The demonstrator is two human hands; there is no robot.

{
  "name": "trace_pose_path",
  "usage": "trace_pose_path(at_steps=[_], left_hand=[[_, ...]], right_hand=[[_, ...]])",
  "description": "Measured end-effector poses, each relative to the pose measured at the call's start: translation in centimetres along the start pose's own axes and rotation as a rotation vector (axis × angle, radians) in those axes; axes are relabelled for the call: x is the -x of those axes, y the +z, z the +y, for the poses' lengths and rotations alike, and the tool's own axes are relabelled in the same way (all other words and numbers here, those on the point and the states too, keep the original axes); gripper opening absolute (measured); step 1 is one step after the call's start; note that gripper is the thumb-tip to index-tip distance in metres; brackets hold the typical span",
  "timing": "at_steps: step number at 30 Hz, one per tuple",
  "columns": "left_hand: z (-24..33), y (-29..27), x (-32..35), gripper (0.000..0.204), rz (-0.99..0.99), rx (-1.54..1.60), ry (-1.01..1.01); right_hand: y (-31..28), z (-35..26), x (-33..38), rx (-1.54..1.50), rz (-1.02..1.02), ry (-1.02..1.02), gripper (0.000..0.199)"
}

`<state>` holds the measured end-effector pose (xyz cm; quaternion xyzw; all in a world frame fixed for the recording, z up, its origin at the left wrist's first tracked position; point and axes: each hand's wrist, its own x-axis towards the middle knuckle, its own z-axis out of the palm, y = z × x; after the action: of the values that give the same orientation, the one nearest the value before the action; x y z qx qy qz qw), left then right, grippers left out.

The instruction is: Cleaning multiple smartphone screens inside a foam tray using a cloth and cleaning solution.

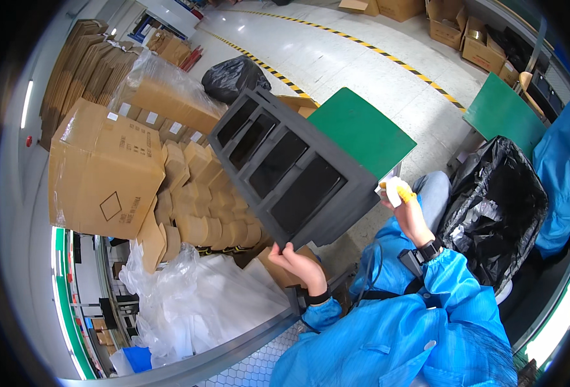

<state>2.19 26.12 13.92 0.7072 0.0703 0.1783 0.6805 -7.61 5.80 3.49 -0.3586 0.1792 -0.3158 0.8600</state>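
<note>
A dark grey foam tray (pixel 357 188) tilts in front of me, with several flat glossy black rectangular panels (pixel 307 195) lying in its slots. At the tray's near lower corner my left hand (pixel 300 266) is closed, thumb and fingers pinching the edge. My right hand (pixel 412 219) is raised just beyond the tray's right end, apart from it. Its fingers are closed on a folded white wipe (pixel 393 193), and yellow covers (pixel 403 189) show on the fingertips. The underside of the tray is hidden.
Left of the tray stand a large cardboard box (pixel 104 171) and stacked cardboard inserts (pixel 201 219), with clear plastic sheeting (pixel 214 303) below. A green-topped table (pixel 362 132) lies beyond the tray. On the right is a black-lined bin (pixel 491 213), near another person's blue sleeve (pixel 562 168).
</note>
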Motion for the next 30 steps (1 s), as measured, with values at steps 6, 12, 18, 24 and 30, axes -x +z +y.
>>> trace_pose_path(at_steps=[6,12,18,24,30], left_hand=[[-2.2,-0.5,-2.6,0.032,-0.123,0.315,-0.242],[-1.9,-0.1,-2.8,0.05,-0.252,0.578,-0.467],[-2.9,0.4,-1.8,0.056,-0.401,0.379,-0.413],[-5.5,0.6,-4.0,0.057,-0.366,0.456,-0.441],[-6.1,1.2,-5.7,0.051,-0.416,0.574,-0.652]], right_hand=[[4.1,-0.8,-0.7,-0.141,-0.063,0.04,0.04],[5.2,-0.9,-3.0,-0.055,-0.068,-0.077,0.037],[5.7,-2.5,-4.9,-0.038,0.051,0.001,0.035],[4.0,-1.9,-6.6,0.065,-0.003,-0.073,0.038],[3.5,-1.2,-6.8,0.078,0.138,0.134,0.037]])
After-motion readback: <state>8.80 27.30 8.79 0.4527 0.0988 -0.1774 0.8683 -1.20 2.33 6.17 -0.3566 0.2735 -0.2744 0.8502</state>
